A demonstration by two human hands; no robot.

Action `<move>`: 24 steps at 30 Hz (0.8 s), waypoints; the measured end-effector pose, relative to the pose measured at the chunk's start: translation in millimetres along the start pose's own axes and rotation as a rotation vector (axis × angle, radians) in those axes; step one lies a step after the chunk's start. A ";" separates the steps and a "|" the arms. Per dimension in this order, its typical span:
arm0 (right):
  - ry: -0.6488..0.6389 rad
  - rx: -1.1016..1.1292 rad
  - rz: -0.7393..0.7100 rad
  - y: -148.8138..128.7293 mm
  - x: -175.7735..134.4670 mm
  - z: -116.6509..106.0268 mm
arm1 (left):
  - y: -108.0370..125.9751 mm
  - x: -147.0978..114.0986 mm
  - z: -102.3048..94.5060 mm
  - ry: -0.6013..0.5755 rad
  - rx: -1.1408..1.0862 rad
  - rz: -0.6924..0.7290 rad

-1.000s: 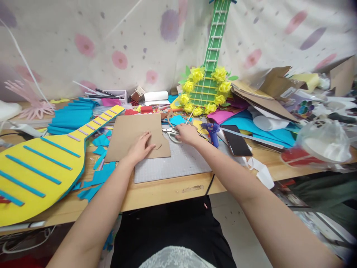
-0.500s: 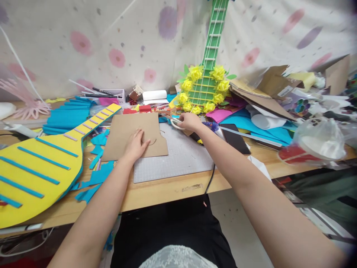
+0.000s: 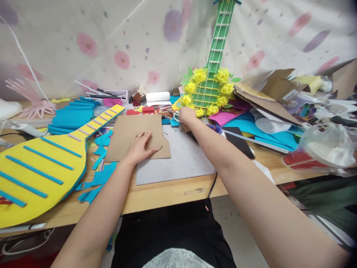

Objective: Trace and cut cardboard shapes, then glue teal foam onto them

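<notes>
My left hand (image 3: 141,147) lies flat on a sheet of brown cardboard (image 3: 122,128), fingers spread and thumb out to the right. A short curved dark line shows on the cardboard by the thumb. The sheet's right edge has a notch and overlaps a grey cutting mat (image 3: 185,160). My right hand (image 3: 187,115) reaches over the clutter behind the mat, right beside the white looped handle of scissors (image 3: 176,117). Its fingers are turned away and hidden, so its grip does not show.
A yellow paper instrument (image 3: 36,175) with blue strips lies at left among blue scraps (image 3: 103,173). Behind stands a green stringed one (image 3: 213,67) ringed with yellow flowers. Right are a dark phone-like slab (image 3: 240,141), stacked cardboard (image 3: 264,96) and a bagged red-and-white tub (image 3: 301,160).
My right hand has gone slightly farther back and left, covering more of the scissors. My left thumb has stretched out to the right across the cardboard. The view has shifted a little.
</notes>
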State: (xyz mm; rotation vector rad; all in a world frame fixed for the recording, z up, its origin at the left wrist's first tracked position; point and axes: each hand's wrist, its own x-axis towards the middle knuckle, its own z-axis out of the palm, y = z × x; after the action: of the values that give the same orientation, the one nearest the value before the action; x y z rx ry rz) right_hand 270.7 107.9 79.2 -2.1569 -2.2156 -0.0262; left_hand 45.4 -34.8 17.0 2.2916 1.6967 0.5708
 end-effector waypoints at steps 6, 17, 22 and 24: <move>0.081 -0.003 -0.302 -31.3 10.8 7.3 | 5.3 -1.6 -4.0 -0.045 0.006 0.011; -0.030 -0.143 -0.367 -54.0 21.2 6.4 | 0.9 -0.9 -1.6 -0.043 -0.022 0.005; -0.119 -0.077 -0.160 -36.8 13.1 -35.3 | -1.1 0.3 -1.2 -0.048 -0.029 -0.019; -0.164 0.095 -0.134 -28.7 0.8 -48.8 | -0.7 1.2 -1.1 -0.046 -0.025 -0.023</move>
State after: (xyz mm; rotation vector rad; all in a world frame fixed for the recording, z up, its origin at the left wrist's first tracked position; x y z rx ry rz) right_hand 243.2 105.6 128.5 -2.0254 -2.3916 0.2548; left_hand 44.6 -33.5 17.9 2.2470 1.6829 0.5273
